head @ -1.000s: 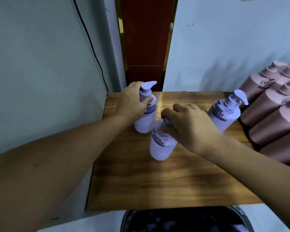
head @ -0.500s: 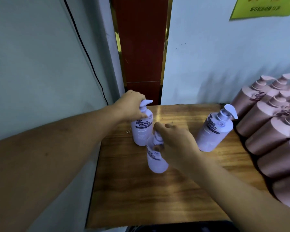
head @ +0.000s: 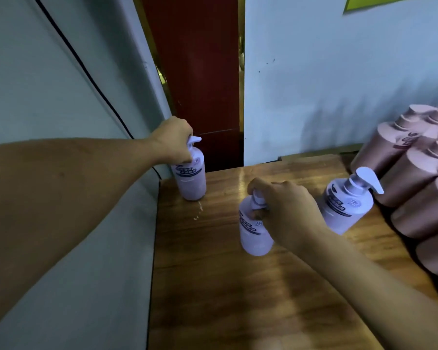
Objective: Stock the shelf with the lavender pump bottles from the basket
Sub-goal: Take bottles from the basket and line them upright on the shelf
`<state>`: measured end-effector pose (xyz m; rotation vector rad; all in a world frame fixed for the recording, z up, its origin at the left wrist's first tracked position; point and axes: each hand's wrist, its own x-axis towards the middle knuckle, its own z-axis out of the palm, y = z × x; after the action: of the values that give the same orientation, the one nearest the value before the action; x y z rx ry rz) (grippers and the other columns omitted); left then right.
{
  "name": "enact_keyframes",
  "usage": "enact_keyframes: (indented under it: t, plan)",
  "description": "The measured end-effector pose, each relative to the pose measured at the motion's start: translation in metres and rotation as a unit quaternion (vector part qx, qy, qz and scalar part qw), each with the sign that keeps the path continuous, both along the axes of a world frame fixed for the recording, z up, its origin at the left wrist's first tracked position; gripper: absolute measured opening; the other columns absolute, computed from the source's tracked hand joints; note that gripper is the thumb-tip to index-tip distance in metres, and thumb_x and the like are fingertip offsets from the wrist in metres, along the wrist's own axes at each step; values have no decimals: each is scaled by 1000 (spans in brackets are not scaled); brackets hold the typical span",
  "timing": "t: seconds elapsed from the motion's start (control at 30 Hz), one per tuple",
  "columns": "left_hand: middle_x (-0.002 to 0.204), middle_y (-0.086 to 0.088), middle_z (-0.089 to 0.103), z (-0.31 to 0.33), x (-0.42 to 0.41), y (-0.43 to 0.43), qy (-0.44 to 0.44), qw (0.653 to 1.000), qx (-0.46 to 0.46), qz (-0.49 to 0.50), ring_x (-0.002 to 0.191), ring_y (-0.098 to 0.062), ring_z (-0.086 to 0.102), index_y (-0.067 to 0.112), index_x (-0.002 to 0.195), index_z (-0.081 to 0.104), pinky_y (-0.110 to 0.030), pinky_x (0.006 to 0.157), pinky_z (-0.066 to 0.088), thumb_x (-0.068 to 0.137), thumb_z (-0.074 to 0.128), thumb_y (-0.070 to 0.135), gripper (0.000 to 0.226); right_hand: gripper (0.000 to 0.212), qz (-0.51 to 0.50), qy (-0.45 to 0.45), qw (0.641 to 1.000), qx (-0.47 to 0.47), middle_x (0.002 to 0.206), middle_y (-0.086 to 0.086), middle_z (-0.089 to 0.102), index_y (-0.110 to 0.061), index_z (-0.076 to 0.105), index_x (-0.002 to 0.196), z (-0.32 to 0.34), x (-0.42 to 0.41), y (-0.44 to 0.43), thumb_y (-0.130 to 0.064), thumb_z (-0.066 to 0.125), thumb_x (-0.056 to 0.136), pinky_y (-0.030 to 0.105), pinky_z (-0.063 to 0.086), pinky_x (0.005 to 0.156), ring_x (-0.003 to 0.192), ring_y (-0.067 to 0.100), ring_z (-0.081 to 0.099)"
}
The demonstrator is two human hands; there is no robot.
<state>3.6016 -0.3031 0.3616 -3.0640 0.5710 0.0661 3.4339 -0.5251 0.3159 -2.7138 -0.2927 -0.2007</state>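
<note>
Three lavender pump bottles stand on the wooden shelf [head: 238, 299]. My left hand [head: 173, 141] grips the pump neck of the back-left bottle [head: 190, 178], which stands upright in the shelf's rear left corner. My right hand [head: 286, 210] is closed around the pump of the middle bottle [head: 253, 233], hiding its head. The third bottle [head: 344, 205] stands free to the right with its nozzle pointing right. The basket is out of view.
Several pink-brown pump bottles [head: 415, 178] crowd the shelf's right side. A pale wall with a black cable [head: 86, 72] borders the left, a dark red post [head: 202, 84] stands behind, and bare wood lies at the front.
My left hand has carried its bottle back and left into the shelf's rear corner. My right hand keeps hold of the middle bottle. The camera view has shifted upward.
</note>
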Motion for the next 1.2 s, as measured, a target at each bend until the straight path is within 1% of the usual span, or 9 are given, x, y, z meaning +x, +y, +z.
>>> enact_keyframes:
  t: [0.1,0.2,0.33,0.47,0.67,0.8,0.9,1.03,1.2]
  plan:
    - [60,-12,52,-1,14,14,13,999,25,19,56,-22,43,6,62,51,-30,51,39,70,65,8,17,22,-2,-3,1000,-18,74,-4,60,-25,54,94,3,30,6,-16,65,77,30,42,51,64,23,54]
    - [68,-17,63,-2,23,31,28,998,17,51,59,-26,50,11,57,50,-35,56,48,73,61,9,19,24,5,-6,999,-41,74,0,58,-24,53,102,9,67,19,-17,66,83,31,44,53,64,24,53]
    - [90,-16,73,-7,29,49,38,993,-53,97,85,-31,69,6,54,49,-42,64,57,74,61,2,24,32,33,-11,998,-56,75,2,52,-23,54,110,16,112,52,-11,66,83,26,29,52,67,27,49]
    - [74,-9,64,-10,29,50,40,994,-25,96,65,-24,59,6,70,64,-35,57,50,77,62,6,7,38,58,9,996,-60,92,12,63,-22,56,117,23,152,85,-8,65,82,32,40,59,84,37,61]
    - [58,-5,43,-11,41,67,23,996,12,85,53,-20,43,10,56,45,-31,58,42,88,61,18,36,32,100,-14,993,-63,91,13,64,-19,58,114,5,180,105,-10,65,84,30,42,59,81,36,62]
    - [62,-6,51,-8,41,75,40,993,1,113,53,-16,46,7,63,55,-30,56,43,82,69,20,26,34,139,-5,989,-56,79,2,56,-20,60,110,4,193,104,-2,62,81,20,26,47,69,23,51]
    - [62,-4,51,-5,40,73,37,991,-5,127,53,-13,46,1,78,65,-27,55,42,81,68,17,17,35,181,31,982,-46,82,-1,57,-23,61,109,10,202,102,-7,71,81,22,32,52,73,19,51]
    - [62,-6,55,-8,40,74,38,988,-18,148,52,-13,47,0,74,66,-24,46,37,81,70,19,20,34,217,56,974,-28,83,-3,55,-24,62,108,10,207,103,-11,75,80,25,37,60,77,20,54]
    - [75,-9,67,-6,41,75,42,987,-11,155,53,-14,50,2,75,67,-26,55,45,78,69,21,19,37,207,50,977,22,88,-4,61,-23,63,106,6,211,92,-13,80,74,24,39,66,79,16,55]
